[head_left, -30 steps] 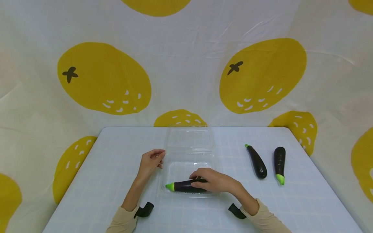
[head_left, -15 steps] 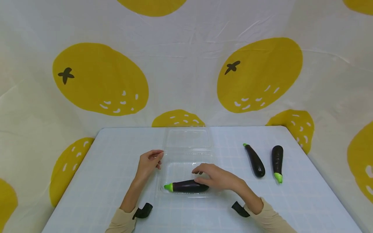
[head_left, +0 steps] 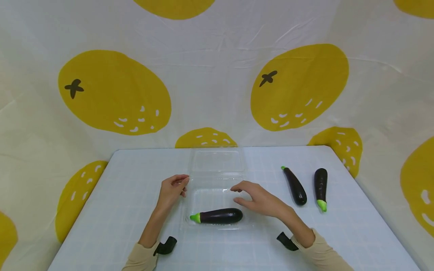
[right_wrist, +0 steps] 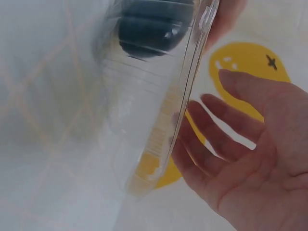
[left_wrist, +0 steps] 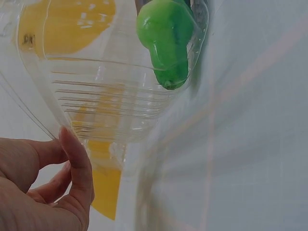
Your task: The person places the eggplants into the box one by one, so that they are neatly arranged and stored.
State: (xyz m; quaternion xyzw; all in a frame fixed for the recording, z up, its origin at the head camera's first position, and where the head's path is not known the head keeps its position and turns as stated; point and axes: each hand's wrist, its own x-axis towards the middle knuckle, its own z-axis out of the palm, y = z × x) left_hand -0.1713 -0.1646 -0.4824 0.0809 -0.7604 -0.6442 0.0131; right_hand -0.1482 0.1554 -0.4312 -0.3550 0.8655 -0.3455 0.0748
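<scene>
A clear plastic clamshell container (head_left: pixel 207 197) stands with its lid (head_left: pixel 218 161) folded back on the table. Inside, along the front wall, lies a dark purple eggplant (head_left: pixel 221 216), its green stem end pointing left. At the container's left rim, near the hinge, my left hand (head_left: pixel 172 191) pinches the edge between thumb and forefinger; the left wrist view shows this grip (left_wrist: pixel 60 178). My right hand (head_left: pixel 259 199) hovers by the right rim with loosely bent fingers, holding nothing. The right wrist view shows its fingers (right_wrist: pixel 216 127) spread beside the container wall.
Two more eggplants lie on the right of the table (head_left: pixel 101 210): one with its green tip away from me (head_left: pixel 295 187), the other with its green end towards me (head_left: pixel 320 186). A white cloth (head_left: pixel 210 75) with yellow fruit prints hangs behind.
My right hand has let go of the eggplant in the container and moved up and to the right. The eggplant stays inside. My left hand has kept its place at the rim.
</scene>
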